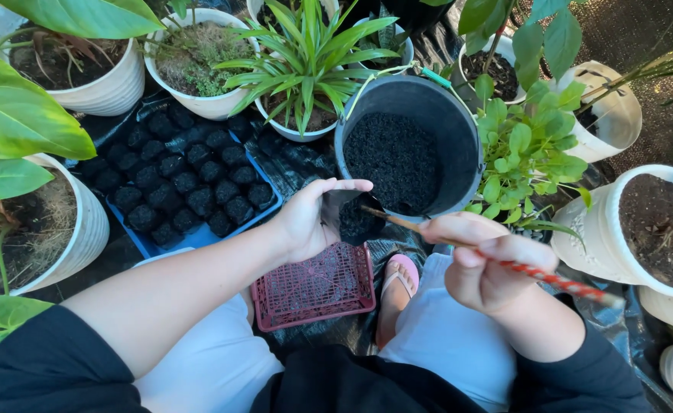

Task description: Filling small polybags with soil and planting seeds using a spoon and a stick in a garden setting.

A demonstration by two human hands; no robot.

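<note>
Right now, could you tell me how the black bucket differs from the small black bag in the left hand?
The black bucket is large, rigid and round, standing on the ground; the small black bag is soft and held up by the left hand. The bucket has nothing poking into it, while the right hand points a red-striped stick into the bag. Both hold dark soil.
</note>
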